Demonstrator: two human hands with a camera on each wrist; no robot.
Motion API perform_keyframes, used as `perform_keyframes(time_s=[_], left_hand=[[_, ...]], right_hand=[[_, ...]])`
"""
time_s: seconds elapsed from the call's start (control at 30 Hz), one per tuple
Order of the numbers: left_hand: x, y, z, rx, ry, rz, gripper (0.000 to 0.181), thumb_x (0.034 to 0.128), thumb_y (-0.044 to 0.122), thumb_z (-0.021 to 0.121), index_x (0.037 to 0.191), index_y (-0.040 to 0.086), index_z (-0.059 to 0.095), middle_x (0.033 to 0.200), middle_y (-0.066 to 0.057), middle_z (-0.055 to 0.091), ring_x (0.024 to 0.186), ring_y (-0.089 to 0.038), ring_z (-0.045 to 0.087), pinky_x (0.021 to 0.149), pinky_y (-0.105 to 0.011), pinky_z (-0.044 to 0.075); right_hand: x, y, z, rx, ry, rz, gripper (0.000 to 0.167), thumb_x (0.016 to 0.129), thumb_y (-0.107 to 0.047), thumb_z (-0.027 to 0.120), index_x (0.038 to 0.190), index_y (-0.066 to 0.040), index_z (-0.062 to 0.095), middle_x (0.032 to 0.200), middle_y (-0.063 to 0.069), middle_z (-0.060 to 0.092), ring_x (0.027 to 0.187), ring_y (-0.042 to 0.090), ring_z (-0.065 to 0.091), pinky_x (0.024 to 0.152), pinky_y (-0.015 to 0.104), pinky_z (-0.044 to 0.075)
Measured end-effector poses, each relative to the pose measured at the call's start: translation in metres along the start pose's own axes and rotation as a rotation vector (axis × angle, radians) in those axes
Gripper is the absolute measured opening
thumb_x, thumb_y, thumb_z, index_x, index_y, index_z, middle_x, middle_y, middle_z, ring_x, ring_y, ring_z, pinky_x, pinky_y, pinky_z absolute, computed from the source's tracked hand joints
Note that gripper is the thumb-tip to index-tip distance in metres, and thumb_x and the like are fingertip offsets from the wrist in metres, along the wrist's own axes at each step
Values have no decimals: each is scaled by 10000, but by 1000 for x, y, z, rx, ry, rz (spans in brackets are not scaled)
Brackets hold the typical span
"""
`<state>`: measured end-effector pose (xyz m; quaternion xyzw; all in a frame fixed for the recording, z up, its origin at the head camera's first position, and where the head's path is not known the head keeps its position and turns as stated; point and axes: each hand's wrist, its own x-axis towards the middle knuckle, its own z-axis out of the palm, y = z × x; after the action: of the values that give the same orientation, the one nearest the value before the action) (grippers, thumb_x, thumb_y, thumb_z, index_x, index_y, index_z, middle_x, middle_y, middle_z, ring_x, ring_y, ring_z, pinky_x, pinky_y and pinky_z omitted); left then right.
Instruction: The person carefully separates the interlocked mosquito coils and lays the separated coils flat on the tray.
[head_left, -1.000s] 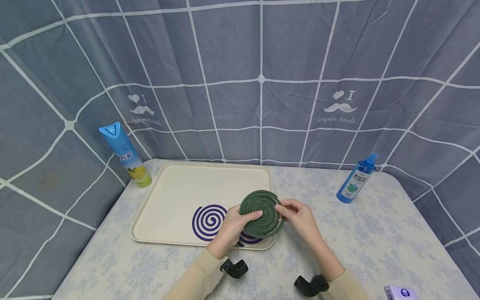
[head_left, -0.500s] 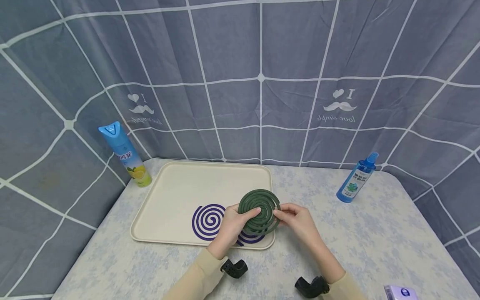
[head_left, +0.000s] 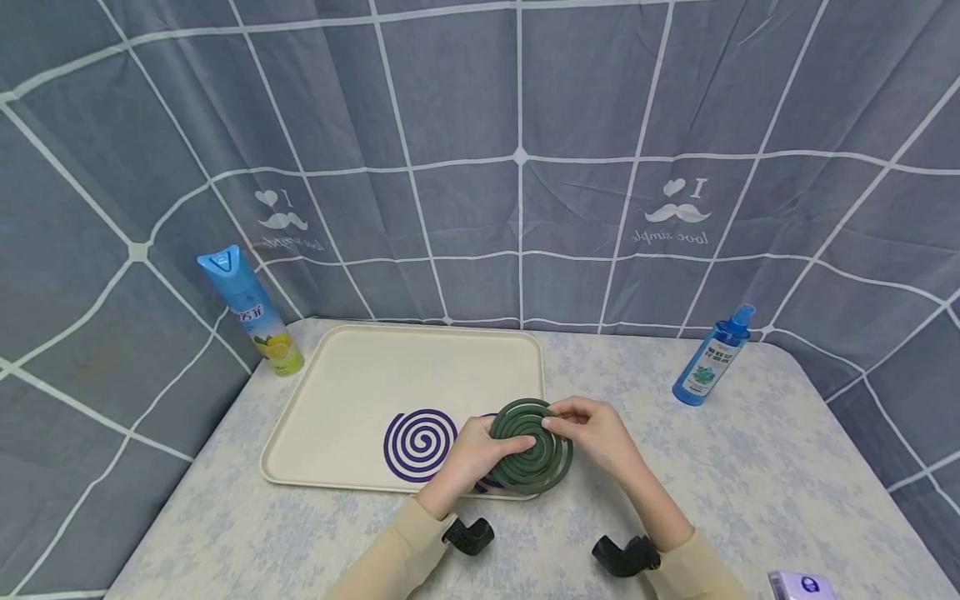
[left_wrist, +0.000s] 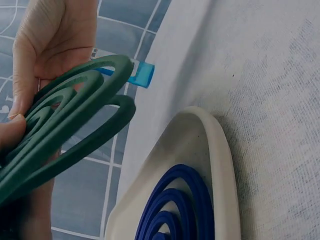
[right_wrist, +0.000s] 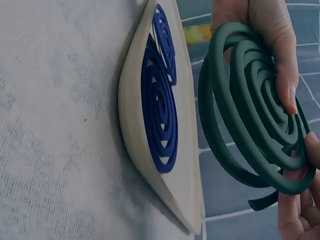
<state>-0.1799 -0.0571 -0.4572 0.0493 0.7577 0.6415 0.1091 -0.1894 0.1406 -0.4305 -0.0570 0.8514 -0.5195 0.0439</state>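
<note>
Both hands hold a green mosquito coil (head_left: 540,468) above the front right corner of the cream tray (head_left: 420,350). The left hand (head_left: 474,457) grips its left side, the thumb lying across the spiral towards the centre. At the upper right rim, the right hand (head_left: 594,429) pinches the coil between thumb and fingers. In the right wrist view the green coil (right_wrist: 240,100) is tilted, its outer loops spread apart and one loose end sticking out below. A dark blue mosquito coil (head_left: 408,446) lies flat on the tray; a second blue coil (right_wrist: 160,112) is beside it, mostly hidden in the head view.
A blue and yellow spray can (head_left: 255,312) stands by the tray's far left corner. At the back right is a blue spray bottle (head_left: 711,362). A purple and white pack (head_left: 802,585) lies at the near right. A grey checked curtain (head_left: 465,208) surrounds the table.
The green coil has shifted slightly right and towards the person. The right hand's pinch now sits nearer the coil's upper rim. The blue coils and tray have stayed put.
</note>
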Motion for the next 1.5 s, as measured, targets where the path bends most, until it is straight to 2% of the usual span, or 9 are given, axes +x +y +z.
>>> perform_keyframes(time_s=[0.37, 0.63, 0.73, 0.83, 0.97, 1.13, 1.3, 1.4, 1.5], left_hand=[[1, -2, 6, -276, 187, -26, 373, 860, 217, 758, 1121, -42, 695, 991, -113, 758, 815, -98, 711, 798, -277, 596], [3, -2, 13, -396, 350, 11, 360, 867, 169, 749, 1132, -66, 682, 1017, -115, 749, 855, -89, 706, 795, -230, 586], [2, -3, 15, -424, 359, -4, 383, 869, 169, 748, 1159, -69, 668, 1047, -123, 741, 875, -95, 705, 806, -234, 588], [0, -4, 13, -466, 290, -29, 413, 877, 167, 736, 1201, -69, 636, 1074, -111, 729, 914, -103, 701, 843, -247, 583], [-3, -2, 3, -510, 73, -60, 468, 927, 238, 683, 1278, -50, 570, 1108, -47, 699, 997, -102, 674, 918, -263, 555], [-5, 2, -10, -525, -188, -98, 604, 1007, 526, 465, 1335, 24, 537, 1114, 40, 672, 1047, -70, 637, 956, -286, 524], [-5, 5, -17, -503, -312, -177, 672, 983, 692, 246, 1020, 183, 683, 890, 101, 727, 847, -32, 695, 795, -237, 571], [-5, 5, -17, -465, -361, -215, 655, 1004, 658, 232, 863, 198, 677, 751, 81, 732, 716, -35, 709, 678, -220, 590], [-6, 4, -17, -436, -387, -253, 607, 1019, 612, 272, 845, 189, 670, 720, 74, 725, 680, -37, 708, 630, -220, 593]], right_hand=[[1, -1, 14, 240, 87, 122, 288, 878, -196, 752, 1084, 0, 709, 873, 9, 714, 779, 83, 647, 735, 225, 566], [-5, 3, 29, 398, 83, 176, 280, 897, -190, 730, 1079, 20, 690, 809, -21, 728, 729, 75, 674, 705, 228, 576], [-6, 6, 32, 417, 73, 183, 263, 907, -183, 716, 1070, 21, 690, 804, -29, 733, 731, 84, 683, 720, 238, 582], [-5, 8, 29, 383, 70, 177, 253, 905, -194, 717, 1061, 4, 701, 812, -32, 734, 733, 90, 679, 739, 270, 580], [-5, 8, 19, 295, 43, 149, 283, 900, -225, 725, 1092, -18, 708, 858, -1, 735, 781, 95, 670, 773, 303, 580], [-6, 7, 3, 207, -42, 60, 312, 896, -207, 730, 1121, 7, 700, 935, 51, 736, 823, 81, 672, 761, 262, 578], [-7, 8, -9, 111, -163, -58, 239, 888, -192, 736, 1039, -7, 726, 916, 72, 724, 773, 63, 638, 720, 274, 549], [-8, 8, -14, 25, -230, -169, 207, 895, -196, 728, 1026, -37, 743, 931, 79, 724, 794, 45, 629, 721, 273, 553], [-9, 7, -16, -48, -276, -255, 175, 903, -215, 718, 1017, -87, 755, 924, 40, 721, 822, 29, 619, 751, 273, 552]])
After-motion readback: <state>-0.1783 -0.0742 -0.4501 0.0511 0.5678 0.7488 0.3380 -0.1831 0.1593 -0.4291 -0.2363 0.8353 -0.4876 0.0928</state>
